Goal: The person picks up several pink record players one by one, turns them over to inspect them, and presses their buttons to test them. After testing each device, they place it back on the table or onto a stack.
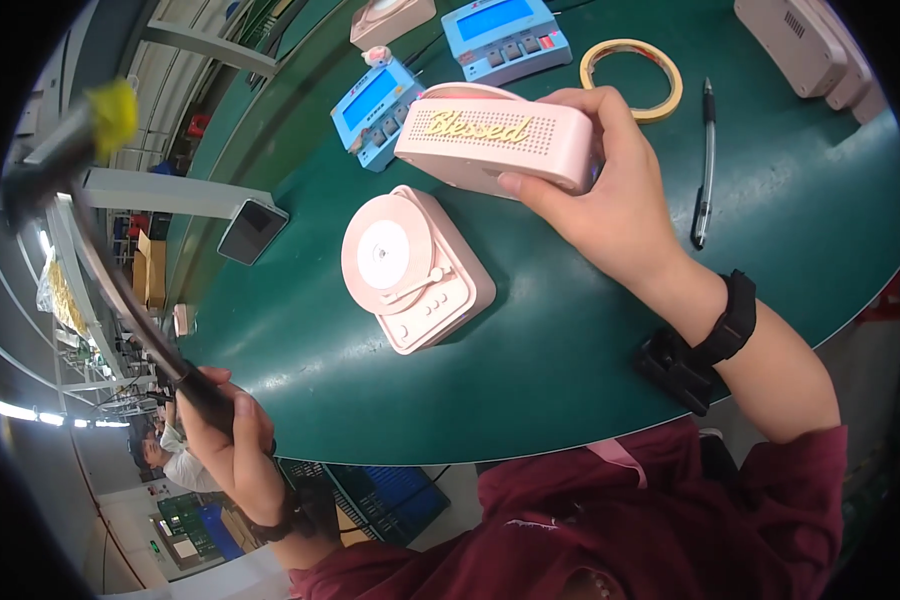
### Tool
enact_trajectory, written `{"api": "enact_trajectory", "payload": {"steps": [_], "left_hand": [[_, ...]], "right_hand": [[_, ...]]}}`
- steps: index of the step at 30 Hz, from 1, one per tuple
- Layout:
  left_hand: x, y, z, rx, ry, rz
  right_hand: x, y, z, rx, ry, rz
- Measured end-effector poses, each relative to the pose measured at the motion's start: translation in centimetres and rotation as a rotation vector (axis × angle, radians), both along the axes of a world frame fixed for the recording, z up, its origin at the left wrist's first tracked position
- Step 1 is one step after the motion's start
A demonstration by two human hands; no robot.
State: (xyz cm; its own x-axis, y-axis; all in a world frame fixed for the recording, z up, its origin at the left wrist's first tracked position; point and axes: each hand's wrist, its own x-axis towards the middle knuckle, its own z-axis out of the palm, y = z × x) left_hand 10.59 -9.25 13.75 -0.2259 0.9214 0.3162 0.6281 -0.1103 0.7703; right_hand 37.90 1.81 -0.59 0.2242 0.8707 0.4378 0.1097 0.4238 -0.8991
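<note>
My left hand (235, 440), at the lower left beyond the table's edge, is closed round the dark grip of a long-handled mallet (130, 280) with a dark head and a yellow end. Above the table my right hand (620, 190) grips the right end of a pink speaker (480, 140), thumb in front and fingers behind. Its perforated grille and yellow raised lettering face me. A second pink speaker (450, 290), shaped like a record player with a turntable disc and tone arm, lies on the green table just below it, apart from both hands.
Two blue boxes with screens, one on the left (375, 110) and one farther back (505, 40), stand behind the held speaker. Nearby lie a tape roll (632, 80), a pen (706, 165), a phone (253, 232) and a black object (673, 370). More pink speakers (800, 45) stand at the far right.
</note>
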Motion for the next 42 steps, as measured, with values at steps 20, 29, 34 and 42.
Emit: {"api": "enact_trajectory", "payload": {"steps": [20, 29, 34, 42], "left_hand": [[-7.7, 18.0, 1.6, 0.145, 1.116, -0.277], [11.4, 47.8, -3.5, -0.157, 0.939, -0.654], [16.0, 52.8, -8.1, -0.194, 1.063, -0.627], [18.0, 46.1, -2.4, -0.106, 1.230, -0.491]], "right_hand": [[2.7, -0.6, 4.0, 0.695, -0.656, -0.333], [5.4, 0.7, 3.3, 0.629, -0.711, -0.524], [5.3, 0.0, 2.8, 0.559, -0.783, -0.459], [5.2, 0.4, 3.1, 0.611, -0.739, -0.454]]}}
